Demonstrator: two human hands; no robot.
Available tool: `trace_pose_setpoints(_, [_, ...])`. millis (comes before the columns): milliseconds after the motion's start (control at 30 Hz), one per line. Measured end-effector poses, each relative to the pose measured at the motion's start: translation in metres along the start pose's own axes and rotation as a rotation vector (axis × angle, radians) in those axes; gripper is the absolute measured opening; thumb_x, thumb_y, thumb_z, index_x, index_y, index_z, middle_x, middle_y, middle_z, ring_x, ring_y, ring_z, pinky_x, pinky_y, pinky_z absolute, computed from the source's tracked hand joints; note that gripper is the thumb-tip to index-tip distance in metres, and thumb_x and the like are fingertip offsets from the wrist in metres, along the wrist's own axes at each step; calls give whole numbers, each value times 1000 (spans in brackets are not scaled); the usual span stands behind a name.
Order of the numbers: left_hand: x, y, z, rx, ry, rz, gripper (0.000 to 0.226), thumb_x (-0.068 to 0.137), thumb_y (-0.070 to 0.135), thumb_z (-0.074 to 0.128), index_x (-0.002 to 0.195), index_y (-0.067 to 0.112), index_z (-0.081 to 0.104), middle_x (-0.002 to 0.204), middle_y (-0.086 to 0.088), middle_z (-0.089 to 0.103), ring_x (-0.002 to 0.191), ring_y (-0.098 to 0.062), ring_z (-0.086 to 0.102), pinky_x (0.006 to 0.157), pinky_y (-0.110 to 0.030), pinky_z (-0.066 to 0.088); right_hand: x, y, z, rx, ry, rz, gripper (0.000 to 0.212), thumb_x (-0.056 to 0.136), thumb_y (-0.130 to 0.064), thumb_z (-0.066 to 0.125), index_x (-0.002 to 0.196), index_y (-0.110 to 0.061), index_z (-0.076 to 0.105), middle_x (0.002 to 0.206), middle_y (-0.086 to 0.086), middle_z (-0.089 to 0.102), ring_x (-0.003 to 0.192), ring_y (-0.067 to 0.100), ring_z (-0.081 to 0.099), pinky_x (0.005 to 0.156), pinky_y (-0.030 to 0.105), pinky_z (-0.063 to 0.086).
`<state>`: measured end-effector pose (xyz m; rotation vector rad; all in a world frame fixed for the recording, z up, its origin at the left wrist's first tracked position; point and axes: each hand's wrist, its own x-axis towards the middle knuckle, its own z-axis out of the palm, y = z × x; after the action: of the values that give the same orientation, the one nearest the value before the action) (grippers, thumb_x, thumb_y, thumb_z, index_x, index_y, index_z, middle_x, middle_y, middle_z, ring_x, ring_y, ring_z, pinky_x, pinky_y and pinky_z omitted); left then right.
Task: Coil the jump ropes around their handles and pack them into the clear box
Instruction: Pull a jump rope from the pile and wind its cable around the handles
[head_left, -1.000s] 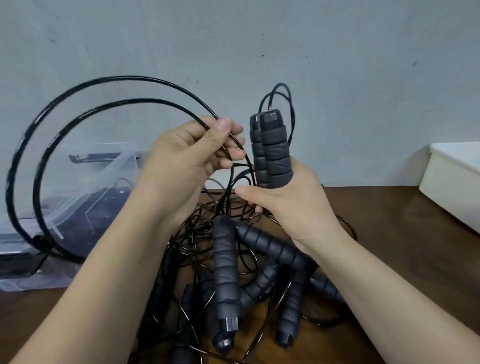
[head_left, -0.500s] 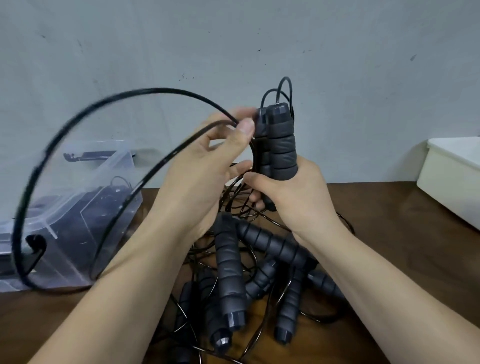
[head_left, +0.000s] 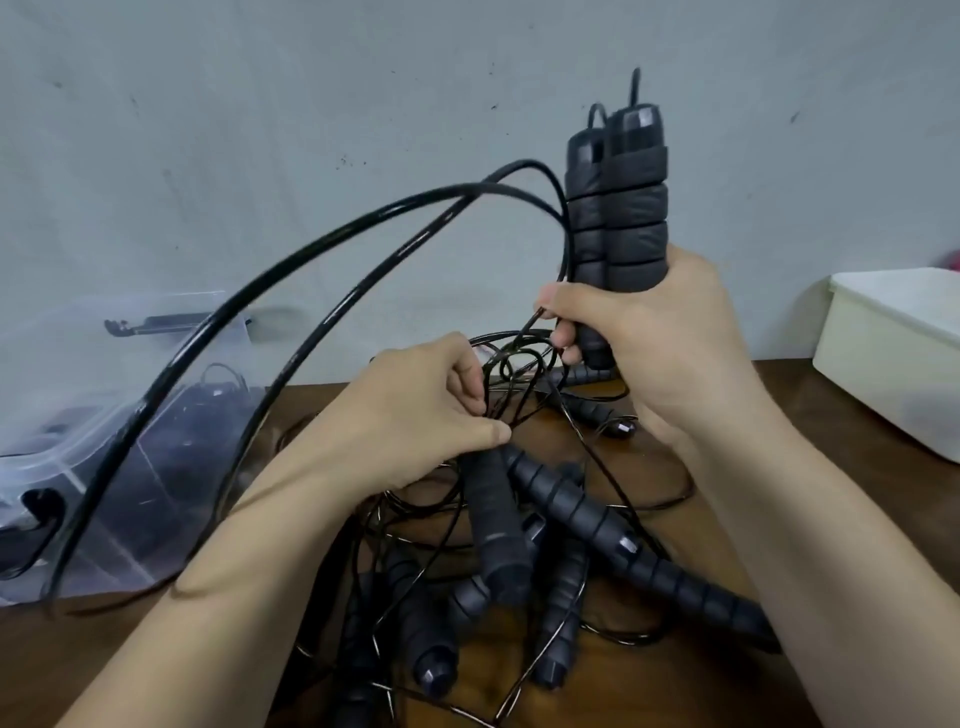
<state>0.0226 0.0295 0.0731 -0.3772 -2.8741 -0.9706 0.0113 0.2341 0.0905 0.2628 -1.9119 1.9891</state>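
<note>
Handles (head_left: 618, 208) of one jump rope stand upright in our right hand (head_left: 660, 343), fingers curled round them, right of the clear box (head_left: 67, 332). Our left hand (head_left: 426, 410) pinches black cord (head_left: 223, 318) beside that box. Dark ropes lie blurred inside it; loose ropes (head_left: 519, 545) pile to its right.

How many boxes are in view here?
2. The clear box sits at the far left, with dark items inside; a white box sits at the right edge, partly cut off. None seems hidden.

Right hand (head_left: 660, 332) grips upright handle pair (head_left: 621, 202); left hand (head_left: 431, 410) apparently pinches rope (head_left: 291, 291) over pile (head_left: 519, 545)
</note>
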Motion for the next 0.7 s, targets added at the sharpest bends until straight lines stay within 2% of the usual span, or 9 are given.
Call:
trace_pose_setpoints(67, [1,-1,1,85,-28,0,33,74,40,88,97,37,64,93,15,74,86,4,69,83,-30,60,2,-6,-6,10,18,-14,13,86,2,82,92,7,71,85,29,73,58,20,66,58,36,57])
trace_pose_setpoints(200, [5,-4,6,327,-72,-30,54,76,29,82,123,35,55,105,6,68,93,-14,64,84,-37,57,3,-12,-13,27,52,-44,21,87,4,80,100,16,68,88,29,74,58,19,66,56,33,56])
trace_pose_setpoints(300, [8,-7,8,331,-85,45,75,80,20,82,147,33,50,137,10,58,123,-11,52,93,-14,38,2,-13,-14,14,56,-57,22,87,3,81,100,15,69,80,24,73,57,18,66,55,31,55])
trace_pose_setpoints(367, [8,-4,5,190,-82,84,68,83,16,79,143,37,55,134,22,61,113,-1,53,84,-3,35,1,-12,-12,-10,43,-46,18,88,2,81,96,13,69,70,17,69,55,18,65,51,28,53])
trace_pose_setpoints(400, [7,-3,2,102,-67,88,61,84,15,77,135,41,59,126,25,66,105,0,56,85,-4,40,0,-11,-11,-13,33,-35,16,88,2,81,94,11,69,68,15,68,54,19,64,49,26,51])
trace_pose_setpoints(500, [2,5,-7,-141,-36,81,35,91,15,69,116,39,65,110,27,75,102,-3,68,97,-22,53,0,-11,-9,5,31,-22,12,88,2,81,90,7,70,70,18,69,54,21,63,47,26,49])
trace_pose_setpoints(567, [-2,11,-10,-187,-102,69,18,97,31,71,113,37,67,103,26,77,101,1,69,99,-28,52,1,-11,-9,24,35,-17,16,88,2,80,94,12,69,70,18,68,53,20,62,45,24,47])
trace_pose_setpoints(633, [-4,14,-3,-166,-165,48,27,92,55,75,111,37,70,96,22,76,95,4,69,94,-27,51,1,-10,-8,32,37,-23,21,89,1,80,98,15,68,71,16,69,53,18,63,46,23,47])
trace_pose_setpoints(700, [-2,15,12,-162,-129,16,43,82,70,76,107,36,72,87,21,74,82,6,66,81,-21,49,0,-10,-7,50,39,-36,20,88,1,80,97,15,68,75,21,70,56,19,66,51,27,51])
